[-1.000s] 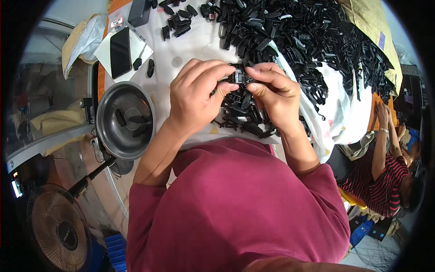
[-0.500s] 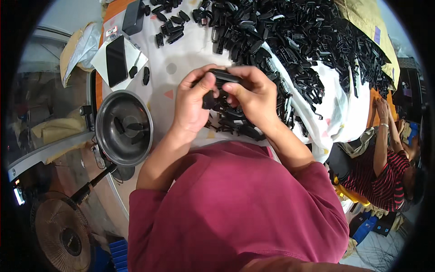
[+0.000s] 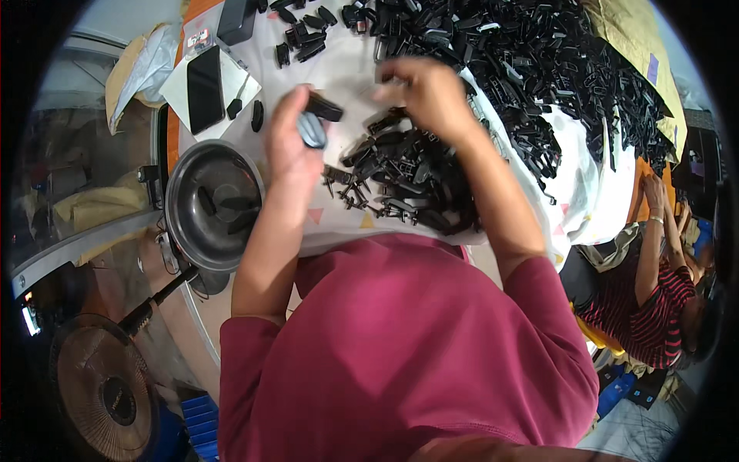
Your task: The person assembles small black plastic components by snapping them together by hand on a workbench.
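My left hand (image 3: pixel 291 142) is closed around a small black plastic part (image 3: pixel 325 106), with a shiny grey-blue rounded piece (image 3: pixel 312 129) below it in the same grip. Motion smears the fingers of my right hand (image 3: pixel 427 92), which hovers over the white cloth (image 3: pixel 350 73) between two heaps of parts; whether anything is in it does not show. Just below that hand, nearer my body, lies a small heap of black plastic parts (image 3: pixel 416 165). Thin black pieces (image 3: pixel 358 196) are scattered at the left edge of this heap.
A large pile of black parts (image 3: pixel 523 69) covers the far right. To the left are a dark metal bowl (image 3: pixel 173 196) with a few parts in it, a phone (image 3: pixel 205 91), and a fan (image 3: pixel 108 393). Another person's arm (image 3: pixel 653 239) reaches in at right.
My hands were together around a black part; now they are apart. The left moved slightly left with its pieces, and the right moved up and away. The view has shifted a little.
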Tool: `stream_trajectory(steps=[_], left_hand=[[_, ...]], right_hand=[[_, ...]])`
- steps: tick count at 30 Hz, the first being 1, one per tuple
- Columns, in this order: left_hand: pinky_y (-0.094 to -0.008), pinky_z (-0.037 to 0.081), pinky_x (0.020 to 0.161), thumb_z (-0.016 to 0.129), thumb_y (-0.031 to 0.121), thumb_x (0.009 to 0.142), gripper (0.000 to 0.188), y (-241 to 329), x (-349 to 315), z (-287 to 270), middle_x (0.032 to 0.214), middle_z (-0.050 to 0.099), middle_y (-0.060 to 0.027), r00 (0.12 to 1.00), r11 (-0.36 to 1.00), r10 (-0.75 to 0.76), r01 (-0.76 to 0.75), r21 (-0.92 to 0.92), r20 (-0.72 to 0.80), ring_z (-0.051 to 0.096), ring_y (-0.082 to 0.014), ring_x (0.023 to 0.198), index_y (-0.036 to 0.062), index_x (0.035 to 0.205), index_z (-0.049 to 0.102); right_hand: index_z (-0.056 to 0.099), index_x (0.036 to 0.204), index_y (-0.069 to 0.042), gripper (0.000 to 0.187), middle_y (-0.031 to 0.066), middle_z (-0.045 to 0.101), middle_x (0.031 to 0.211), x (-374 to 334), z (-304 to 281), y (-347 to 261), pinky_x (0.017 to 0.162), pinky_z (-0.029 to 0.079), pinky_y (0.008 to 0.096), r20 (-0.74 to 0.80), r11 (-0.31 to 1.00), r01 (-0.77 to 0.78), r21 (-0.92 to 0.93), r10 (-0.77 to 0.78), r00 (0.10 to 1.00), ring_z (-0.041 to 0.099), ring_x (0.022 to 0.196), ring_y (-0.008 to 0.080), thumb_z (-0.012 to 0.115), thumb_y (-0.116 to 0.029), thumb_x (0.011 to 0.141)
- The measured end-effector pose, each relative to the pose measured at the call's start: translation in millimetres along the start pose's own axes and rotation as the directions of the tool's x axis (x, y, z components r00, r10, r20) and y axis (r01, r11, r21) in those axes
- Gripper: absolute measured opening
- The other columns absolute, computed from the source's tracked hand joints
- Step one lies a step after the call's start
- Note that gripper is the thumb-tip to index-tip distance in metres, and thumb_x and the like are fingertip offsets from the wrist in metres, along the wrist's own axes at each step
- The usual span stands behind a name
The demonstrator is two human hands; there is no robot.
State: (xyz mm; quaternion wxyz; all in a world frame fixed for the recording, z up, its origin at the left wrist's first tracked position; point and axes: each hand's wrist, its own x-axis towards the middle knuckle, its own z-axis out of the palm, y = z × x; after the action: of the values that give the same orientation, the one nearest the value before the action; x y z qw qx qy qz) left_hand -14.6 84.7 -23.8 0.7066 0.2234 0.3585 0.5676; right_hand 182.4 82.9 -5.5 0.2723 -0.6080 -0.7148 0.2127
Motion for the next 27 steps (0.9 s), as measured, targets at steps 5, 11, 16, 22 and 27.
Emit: stream_trajectory(steps=[5,11,16,22,27], left_hand=[[-0.0245,0.044,0.052,0.056,0.007,0.075,0.009,1.4,-13.6,9.3,0.07,0.055,-0.0038,0.994,0.934,0.067,-0.091,0.346,0.081,0.052,-0.0117,0.057,0.0018,0.083,0.057],[-0.0379,0.045,0.067,0.062,0.017,0.071,0.021,-9.0,-38.1,5.6,0.085,0.06,-0.0121,0.86,-0.117,-0.107,-0.51,0.852,0.5,0.058,-0.0286,0.075,0.0073,0.09,0.062],[-0.0372,0.045,0.069,0.063,0.021,0.069,0.023,11.7,-37.5,14.0,0.083,0.062,-0.0109,0.866,-0.273,-0.438,-0.385,0.882,0.242,0.059,-0.0276,0.079,0.0089,0.089,0.064],[-0.038,0.046,0.069,0.064,0.025,0.07,0.022,-0.6,-22.4,17.9,0.08,0.062,-0.0116,0.906,-0.307,-0.375,-0.319,0.896,0.194,0.06,-0.0268,0.08,0.0066,0.081,0.064],[-0.0395,0.047,0.069,0.061,0.022,0.072,0.019,-7.0,-32.4,29.1,0.081,0.061,-0.014,0.853,-0.491,-0.454,-0.48,0.727,0.257,0.059,-0.0312,0.079,0.0051,0.079,0.063]], right_hand=[[0.062,0.097,-0.016,0.031,0.0061,0.055,0.095,24.4,-21.4,41.5,0.073,0.046,0.0342,-0.044,0.668,0.192,-0.719,-0.319,0.947,0.05,0.091,0.025,0.066,-0.018,0.066],[0.058,0.097,-0.007,0.026,0.0104,0.059,0.086,-0.2,-24.1,10.6,0.066,0.046,0.0303,-0.339,0.979,-0.075,-0.188,0.006,0.941,0.056,0.075,0.0237,0.064,-0.017,0.073],[0.055,0.101,0.0,0.025,0.0027,0.059,0.082,-32.2,-16.7,16.3,0.066,0.043,0.0196,-0.324,0.976,0.031,0.216,0.042,0.945,0.051,0.074,0.0053,0.063,-0.009,0.079],[0.055,0.099,0.0,0.025,0.0058,0.06,0.083,-54.8,-11.9,2.9,0.067,0.044,0.0218,-0.211,0.885,-0.04,0.464,0.154,0.965,0.055,0.074,0.0094,0.064,-0.009,0.077],[0.054,0.101,0.002,0.025,0.0039,0.06,0.088,-64.6,-15.4,-10.3,0.071,0.043,0.0199,-0.156,0.912,-0.064,0.405,0.138,0.978,0.053,0.082,0.0071,0.062,-0.008,0.079]])
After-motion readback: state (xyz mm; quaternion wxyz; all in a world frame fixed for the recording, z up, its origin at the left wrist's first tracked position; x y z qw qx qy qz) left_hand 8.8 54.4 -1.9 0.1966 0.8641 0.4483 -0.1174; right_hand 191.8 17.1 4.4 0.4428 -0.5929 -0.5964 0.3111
